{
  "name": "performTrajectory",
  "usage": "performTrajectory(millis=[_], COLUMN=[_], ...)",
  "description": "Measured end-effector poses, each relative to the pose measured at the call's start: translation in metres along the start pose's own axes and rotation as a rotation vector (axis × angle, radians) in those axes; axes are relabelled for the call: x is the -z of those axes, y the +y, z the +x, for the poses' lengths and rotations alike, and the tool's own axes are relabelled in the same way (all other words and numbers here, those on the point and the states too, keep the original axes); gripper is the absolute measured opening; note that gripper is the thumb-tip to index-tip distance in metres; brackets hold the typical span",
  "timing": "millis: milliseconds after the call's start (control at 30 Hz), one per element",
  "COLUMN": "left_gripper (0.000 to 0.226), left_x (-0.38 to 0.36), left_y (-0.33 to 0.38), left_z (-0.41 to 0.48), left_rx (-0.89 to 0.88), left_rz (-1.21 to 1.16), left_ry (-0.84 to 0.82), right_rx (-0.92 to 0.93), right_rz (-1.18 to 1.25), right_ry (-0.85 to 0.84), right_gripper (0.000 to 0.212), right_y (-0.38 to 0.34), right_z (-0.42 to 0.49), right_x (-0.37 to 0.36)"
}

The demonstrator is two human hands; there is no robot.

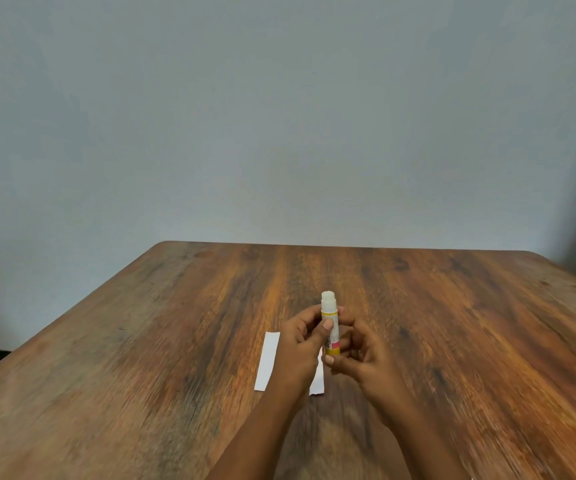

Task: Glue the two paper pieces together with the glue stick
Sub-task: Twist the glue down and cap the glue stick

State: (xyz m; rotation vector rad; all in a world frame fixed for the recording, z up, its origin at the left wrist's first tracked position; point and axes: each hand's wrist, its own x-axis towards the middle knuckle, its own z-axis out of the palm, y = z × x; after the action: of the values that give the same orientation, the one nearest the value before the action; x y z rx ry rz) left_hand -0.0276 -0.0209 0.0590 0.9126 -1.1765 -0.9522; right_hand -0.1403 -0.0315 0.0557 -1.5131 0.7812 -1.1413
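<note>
Both forearms reach in from the bottom edge, and I see them meet above the brown wood-grain bench. Between them stands the white glue stick with a yellow and pink label, upright and lifted off the bench, its cap off and the pale glue showing at the top. I read the left hand as closed around the middle of the tube, thumb across the front. The right hand pinches the yellow base of the same tube with its thumb and fingertips.

Just beneath the left hand lie 2 white rectangular paper strips flat on the bench. The left paper strip is fully visible beside the wrist. The right paper strip is mostly hidden behind the left hand and wrist; I only see its near end. Label printing is too blurred for me to read. Motion blur softens the nearer bench surface.
</note>
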Motion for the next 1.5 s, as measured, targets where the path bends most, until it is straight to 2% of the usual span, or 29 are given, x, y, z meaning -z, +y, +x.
performTrajectory(millis=[133,300,433,567,733,900,1067,1267,1400,1500], left_gripper=[0.023,0.02,0.021,0.02,0.02,0.018,0.019,0.017,0.018,0.018], left_x=[-0.003,-0.001,-0.008,-0.013,-0.011,-0.017,-0.008,-0.009,-0.002,-0.002], left_y=[0.003,0.008,0.008,0.009,0.012,0.005,0.004,-0.004,-0.002,-0.003], left_z=[-0.003,-0.003,-0.007,-0.008,-0.003,-0.005,-0.002,-0.006,-0.006,-0.009], left_rx=[0.025,0.028,0.011,-0.001,0.009,0.007,-0.004,0.02,0.018,0.01], left_rz=[-0.008,-0.002,-0.023,-0.014,-0.046,-0.053,-0.048,-0.069,-0.083,-0.051], left_ry=[-0.026,-0.086,-0.063,-0.053,-0.091,-0.046,-0.068,-0.021,-0.062,-0.066], right_rx=[0.039,-0.016,0.017,0.053,0.008,0.039,-0.013,0.011,0.021,-0.004], right_rz=[-0.107,0.069,-0.099,-0.154,0.043,-0.129,0.028,-0.097,0.022,0.012], right_ry=[0.105,0.035,0.097,0.171,0.1,0.219,0.109,0.191,0.101,0.141], right_gripper=[0.049,0.048,0.046,0.042,0.047,0.042,0.046,0.043,0.045,0.041], right_y=[-0.001,-0.005,-0.006,-0.006,-0.008,-0.006,-0.005,-0.002,-0.002,0.001], right_z=[-0.003,-0.007,-0.009,-0.013,-0.013,-0.011,-0.013,-0.016,-0.018,-0.018], right_x=[-0.003,0.007,0.004,-0.002,0.004,0.001,0.004,-0.002,-0.001,-0.002])
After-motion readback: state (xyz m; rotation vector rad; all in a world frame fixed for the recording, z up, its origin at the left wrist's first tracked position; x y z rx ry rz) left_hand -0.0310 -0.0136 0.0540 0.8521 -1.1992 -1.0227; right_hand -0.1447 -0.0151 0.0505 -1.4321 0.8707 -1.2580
